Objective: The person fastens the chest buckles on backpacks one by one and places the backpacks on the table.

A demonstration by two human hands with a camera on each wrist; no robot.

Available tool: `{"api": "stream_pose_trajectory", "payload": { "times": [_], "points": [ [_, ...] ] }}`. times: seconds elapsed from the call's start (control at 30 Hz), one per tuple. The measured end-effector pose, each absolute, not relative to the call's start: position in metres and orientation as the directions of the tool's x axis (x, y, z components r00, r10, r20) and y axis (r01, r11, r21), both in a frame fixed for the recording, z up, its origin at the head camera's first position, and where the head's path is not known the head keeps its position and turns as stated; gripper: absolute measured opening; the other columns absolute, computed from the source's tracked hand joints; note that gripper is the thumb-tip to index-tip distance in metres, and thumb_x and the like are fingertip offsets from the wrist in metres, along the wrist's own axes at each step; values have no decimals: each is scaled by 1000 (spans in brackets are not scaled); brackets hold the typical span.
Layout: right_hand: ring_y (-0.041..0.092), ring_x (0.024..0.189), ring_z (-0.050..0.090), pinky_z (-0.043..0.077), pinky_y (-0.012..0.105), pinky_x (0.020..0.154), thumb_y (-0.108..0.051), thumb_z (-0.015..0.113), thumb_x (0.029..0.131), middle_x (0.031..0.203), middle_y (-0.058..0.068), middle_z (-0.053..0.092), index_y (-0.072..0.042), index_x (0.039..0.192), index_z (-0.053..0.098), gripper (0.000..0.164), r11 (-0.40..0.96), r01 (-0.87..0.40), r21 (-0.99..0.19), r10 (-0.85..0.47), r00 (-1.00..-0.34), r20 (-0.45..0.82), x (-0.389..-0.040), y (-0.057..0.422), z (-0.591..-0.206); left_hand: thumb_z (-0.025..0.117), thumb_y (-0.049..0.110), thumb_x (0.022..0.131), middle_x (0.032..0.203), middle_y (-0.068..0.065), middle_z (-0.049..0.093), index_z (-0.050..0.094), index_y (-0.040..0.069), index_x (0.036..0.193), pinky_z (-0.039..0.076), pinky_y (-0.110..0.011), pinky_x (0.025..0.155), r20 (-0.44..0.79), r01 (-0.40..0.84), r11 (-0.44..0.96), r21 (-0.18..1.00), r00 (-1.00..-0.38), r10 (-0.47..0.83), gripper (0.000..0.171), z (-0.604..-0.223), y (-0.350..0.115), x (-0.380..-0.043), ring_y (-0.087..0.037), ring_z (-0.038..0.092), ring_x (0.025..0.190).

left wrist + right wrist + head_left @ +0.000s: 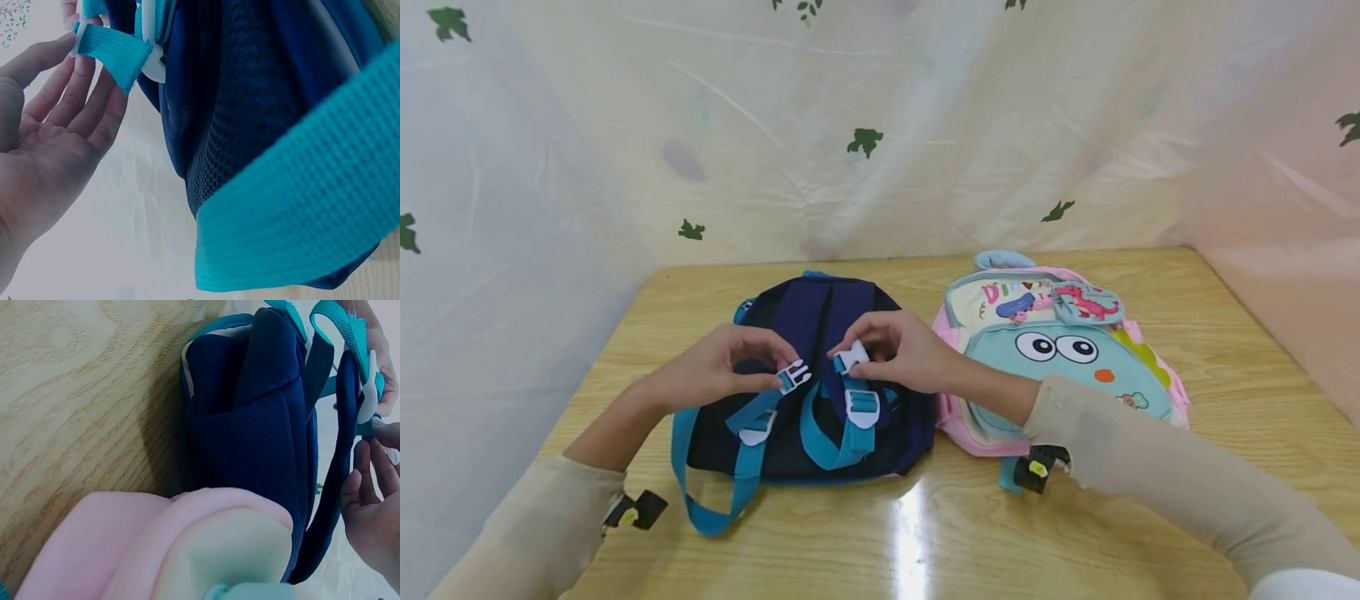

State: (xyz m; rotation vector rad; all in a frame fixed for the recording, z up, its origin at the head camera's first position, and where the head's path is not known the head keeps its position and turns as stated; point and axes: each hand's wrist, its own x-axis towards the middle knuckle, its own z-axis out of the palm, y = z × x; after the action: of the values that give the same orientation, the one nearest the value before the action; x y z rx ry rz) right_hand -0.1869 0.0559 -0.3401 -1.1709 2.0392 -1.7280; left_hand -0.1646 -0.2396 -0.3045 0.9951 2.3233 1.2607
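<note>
A dark navy backpack (805, 312) lies on the table, its shoulder straps and turquoise webbing facing up. My left hand (730, 362) pinches the white pronged half of a side-release buckle (794, 377), prongs pointing right. Across a small gap, my right hand (902, 350) holds the white socket half (852, 357) between thumb and fingers. White strap adjusters (862, 408) sit on the webbing below both halves. In the left wrist view, the left thumb and fingers grip the buckle's end of the turquoise strap (112, 53). The right wrist view shows the right hand (375, 506) beside the strap.
A pink and mint backpack (1037, 375) with cartoon eyes lies right of the navy one, under the right forearm. A loop of turquoise webbing (711, 521) hangs toward the front of the wooden table (820, 550). A pale leaf-printed curtain (760, 142) stands behind.
</note>
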Motion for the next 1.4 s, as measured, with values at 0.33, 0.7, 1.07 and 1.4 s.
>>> {"api": "stream_pose_trajectory", "payload": {
  "times": [0.33, 0.7, 1.07, 1.4],
  "points": [
    [15, 92, 67, 50, 26, 78, 2, 78, 90, 104, 14, 78, 6, 115, 68, 28, 105, -366, -924, -597, -767, 236, -182, 52, -336, 68, -6, 96, 109, -12, 72, 69, -4, 119, 56, -26, 88, 36, 388, 341, 856, -703, 710, 23, -304, -239, -163, -16, 69, 98],
    [24, 100, 73, 49, 28, 80, 7, 79, 86, 110, 14, 77, 3, 103, 70, 20, -16, -407, -914, -581, -740, 339, -179, 50, -340, 68, -2, 98, 113, -11, 72, 69, -3, 120, 55, -26, 93, 24, 381, 348, 857, -702, 711, 22, -304, -239, -166, -20, 68, 103],
    [18, 97, 67, 55, 28, 84, 9, 64, 97, 112, 20, 74, 10, 121, 68, 25, -56, -501, -864, -619, -662, 423, -177, 49, -340, 64, -6, 99, 110, -10, 71, 66, -8, 122, 57, -27, 88, 64, 368, 275, 888, -693, 718, 23, -305, -237, -165, -18, 69, 99],
    [17, 87, 66, 58, 28, 77, 2, 74, 92, 105, 11, 75, 4, 118, 73, 26, 71, -661, -747, -606, -623, 494, -181, 54, -331, 61, -4, 101, 111, -4, 73, 66, -9, 125, 58, -27, 86, 63, 328, 277, 903, -740, 670, 24, -303, -236, -162, -17, 68, 97]
  ]
}}
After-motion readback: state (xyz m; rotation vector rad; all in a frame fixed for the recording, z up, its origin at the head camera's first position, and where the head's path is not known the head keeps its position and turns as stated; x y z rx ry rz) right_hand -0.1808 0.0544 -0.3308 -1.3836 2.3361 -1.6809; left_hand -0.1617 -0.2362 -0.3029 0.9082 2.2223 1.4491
